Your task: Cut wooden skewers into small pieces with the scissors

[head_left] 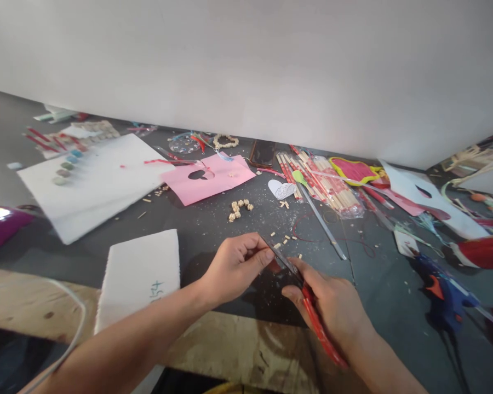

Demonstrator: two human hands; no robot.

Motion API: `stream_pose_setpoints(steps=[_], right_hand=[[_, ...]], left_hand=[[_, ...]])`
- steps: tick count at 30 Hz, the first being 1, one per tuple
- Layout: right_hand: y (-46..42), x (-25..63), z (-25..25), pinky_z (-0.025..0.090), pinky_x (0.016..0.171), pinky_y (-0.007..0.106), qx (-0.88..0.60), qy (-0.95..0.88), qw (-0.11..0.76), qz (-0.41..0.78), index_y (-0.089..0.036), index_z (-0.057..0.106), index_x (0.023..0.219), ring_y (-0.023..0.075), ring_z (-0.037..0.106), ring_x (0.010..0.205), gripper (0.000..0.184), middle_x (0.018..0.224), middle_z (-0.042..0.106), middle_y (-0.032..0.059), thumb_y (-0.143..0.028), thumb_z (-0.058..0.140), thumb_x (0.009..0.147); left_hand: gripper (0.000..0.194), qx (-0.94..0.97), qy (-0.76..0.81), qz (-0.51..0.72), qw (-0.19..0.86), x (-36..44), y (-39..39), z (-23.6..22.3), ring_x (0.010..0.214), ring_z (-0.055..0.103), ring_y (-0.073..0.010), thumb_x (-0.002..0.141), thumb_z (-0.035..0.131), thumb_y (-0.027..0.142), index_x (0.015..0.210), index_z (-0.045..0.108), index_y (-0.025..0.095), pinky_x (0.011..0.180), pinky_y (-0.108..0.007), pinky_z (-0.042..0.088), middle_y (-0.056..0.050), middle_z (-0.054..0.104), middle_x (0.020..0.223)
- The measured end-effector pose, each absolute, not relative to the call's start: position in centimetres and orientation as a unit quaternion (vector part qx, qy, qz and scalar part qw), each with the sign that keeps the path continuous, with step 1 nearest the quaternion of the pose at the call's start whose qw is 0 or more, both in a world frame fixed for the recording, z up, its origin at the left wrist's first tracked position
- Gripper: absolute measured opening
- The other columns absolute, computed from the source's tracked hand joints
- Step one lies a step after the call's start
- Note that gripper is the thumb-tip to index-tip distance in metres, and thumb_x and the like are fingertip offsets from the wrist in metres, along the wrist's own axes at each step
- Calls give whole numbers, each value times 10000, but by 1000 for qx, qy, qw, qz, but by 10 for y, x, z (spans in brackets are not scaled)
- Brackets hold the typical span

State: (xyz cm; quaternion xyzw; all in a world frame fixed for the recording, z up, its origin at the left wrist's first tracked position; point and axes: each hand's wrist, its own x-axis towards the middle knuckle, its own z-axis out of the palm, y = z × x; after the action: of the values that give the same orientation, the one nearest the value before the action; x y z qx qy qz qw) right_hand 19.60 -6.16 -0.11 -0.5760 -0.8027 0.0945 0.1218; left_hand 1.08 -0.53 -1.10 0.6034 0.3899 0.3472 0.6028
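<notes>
1. Head view: the right hand (339, 309) grips the scissors (320, 334) by their red handles, above the table (213, 243).
2. The left hand (234, 268) is pinched closed by the blades, near the right but apart (whether it holds anything, I can't tell).
3. I'd guess the scissors are light, stiff, smooth-handled; best held there, fingertips off the blades.

L grip (236, 268) pinched, R grip (339, 306) curled, forearms fwd.
</notes>
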Motion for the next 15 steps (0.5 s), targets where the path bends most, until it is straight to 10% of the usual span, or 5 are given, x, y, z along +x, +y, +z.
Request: stream_pose_setpoints(steps=[15], right_hand=[[-61, 201, 11, 368, 418, 200, -582, -772, 98, 235, -207, 542, 1113, 141, 577, 452, 392, 551, 623, -19, -467, 385, 866]], left_hand=[[265, 630, 373, 345, 588, 10, -5, -12, 499, 415, -56, 849, 492, 333, 734, 606, 123, 473, -171, 323, -28, 625, 692]])
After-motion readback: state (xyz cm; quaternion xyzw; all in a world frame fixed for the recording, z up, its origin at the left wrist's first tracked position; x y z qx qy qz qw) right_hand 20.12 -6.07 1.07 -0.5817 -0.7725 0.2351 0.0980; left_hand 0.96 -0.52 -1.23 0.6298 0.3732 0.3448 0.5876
